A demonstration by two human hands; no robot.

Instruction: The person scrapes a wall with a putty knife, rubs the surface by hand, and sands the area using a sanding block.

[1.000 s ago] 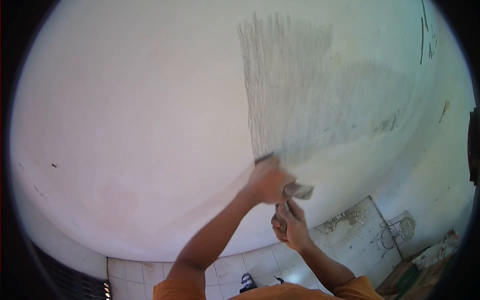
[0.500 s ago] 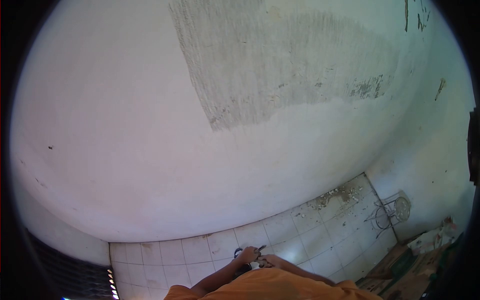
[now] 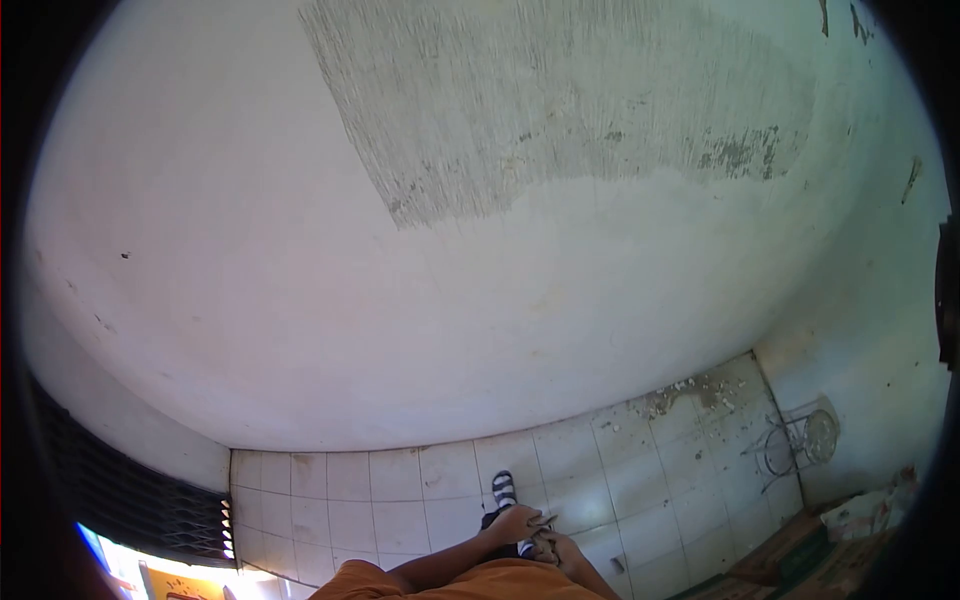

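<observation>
My left hand (image 3: 516,524) and my right hand (image 3: 566,553) are close together at the bottom middle, low in front of my orange shirt (image 3: 480,582). Both are closed around a small grey-brown thing (image 3: 543,522) whose kind is too small to make out. Just beyond my left hand, a foot in a dark-and-white striped sandal (image 3: 504,487) rests on the tiles. Ahead rises a white wall (image 3: 450,330) with a large rough grey scraped patch (image 3: 570,90), out of reach of both hands.
Plaster crumbs (image 3: 690,395) lie on the tiled floor (image 3: 400,487) by the right corner. A round-seated metal stool (image 3: 800,440) stands there, with cardboard boxes (image 3: 790,550) nearer me. A small grey object (image 3: 617,566) shows right of my hands. A dark lattice gate (image 3: 130,490) is at left.
My view has swung left and down, bringing the bright opening by the gate and the striped sandal into sight. Both hands stay together, now lower and slightly right in view.
</observation>
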